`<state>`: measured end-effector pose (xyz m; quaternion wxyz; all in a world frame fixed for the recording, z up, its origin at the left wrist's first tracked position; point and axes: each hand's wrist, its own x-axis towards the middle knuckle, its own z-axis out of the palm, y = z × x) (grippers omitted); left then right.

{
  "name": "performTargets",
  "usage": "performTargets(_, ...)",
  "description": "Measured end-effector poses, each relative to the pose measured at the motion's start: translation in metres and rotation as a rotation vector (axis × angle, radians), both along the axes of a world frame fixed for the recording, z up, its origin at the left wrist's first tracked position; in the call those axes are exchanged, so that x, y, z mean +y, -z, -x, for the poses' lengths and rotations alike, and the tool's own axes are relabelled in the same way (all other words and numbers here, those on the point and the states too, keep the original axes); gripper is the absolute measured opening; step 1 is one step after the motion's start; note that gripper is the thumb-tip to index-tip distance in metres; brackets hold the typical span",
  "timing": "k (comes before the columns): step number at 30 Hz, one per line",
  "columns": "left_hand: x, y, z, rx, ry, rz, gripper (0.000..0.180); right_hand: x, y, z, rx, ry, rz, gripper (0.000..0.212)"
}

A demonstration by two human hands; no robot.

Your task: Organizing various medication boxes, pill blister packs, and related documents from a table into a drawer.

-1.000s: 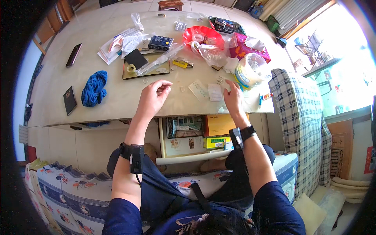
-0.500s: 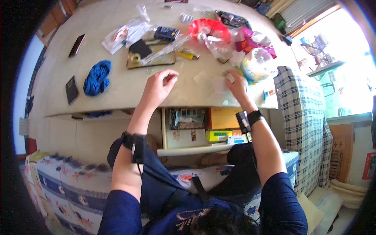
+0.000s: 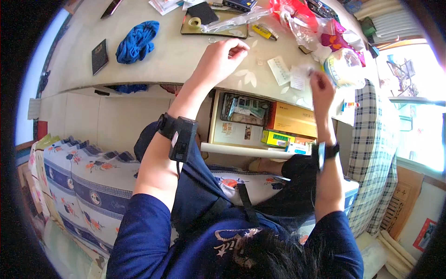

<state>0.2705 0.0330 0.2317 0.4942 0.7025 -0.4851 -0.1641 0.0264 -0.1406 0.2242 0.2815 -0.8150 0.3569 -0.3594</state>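
My left hand [image 3: 222, 59] hovers over the table's near part, fingers curled toward the thumb; what they hold, if anything, is hidden. A small clear ring [image 3: 212, 40] lies just beyond it. My right hand [image 3: 322, 90] is closed beside a printed white slip [image 3: 298, 79], and a blurred whitish bit shows at its fingertips, too smeared to name. Left of that slip lies a second pale paper slip [image 3: 279, 70]. A clear plastic tub [image 3: 344, 69] with a white and yellow wrap stands right of my right hand.
Farther back are a tray [image 3: 239, 34] with a tape roll [image 3: 194, 22], a yellow tube-like item [image 3: 263, 31] and red plastic bags [image 3: 295, 11]. Blue cloth [image 3: 137, 43] and a dark booklet [image 3: 99, 57] lie left. Below the tabletop, an open drawer [image 3: 241, 148] holds boxes.
The whole view has shifted, so the table's things appear higher and farther right. My right hand's fingers have drawn together near the slips. My left hand stays curled.
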Motion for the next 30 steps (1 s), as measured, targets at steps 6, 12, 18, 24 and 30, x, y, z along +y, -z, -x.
performTargets(6, -0.013, 0.0, 0.006, -0.007, 0.025, 0.025, 0.016, 0.114, 0.085, 0.011, 0.39, -0.281, -0.248, 0.013)
performTargets(12, -0.013, 0.0, 0.005, 0.0, -0.002, 0.02, 0.015, 0.116, 0.177, -0.015, 0.621, -0.298, -0.104, 0.015)
performTargets(18, -0.016, -0.007, 0.007, 0.079, -0.001, 0.008, 0.016, 0.121, 0.235, -0.022, 0.62, -0.376, -0.071, 0.017)
performTargets(24, -0.014, -0.012, 0.006, 0.127, -0.006, -0.025, 0.016, 0.129, 0.197, -0.021, 0.538, -0.503, -0.21, 0.021)
performTargets(30, -0.01, -0.01, 0.004, 0.095, -0.017, -0.011, 0.016, 0.122, 0.049, -0.035, 0.168, -0.413, -0.079, 0.011)
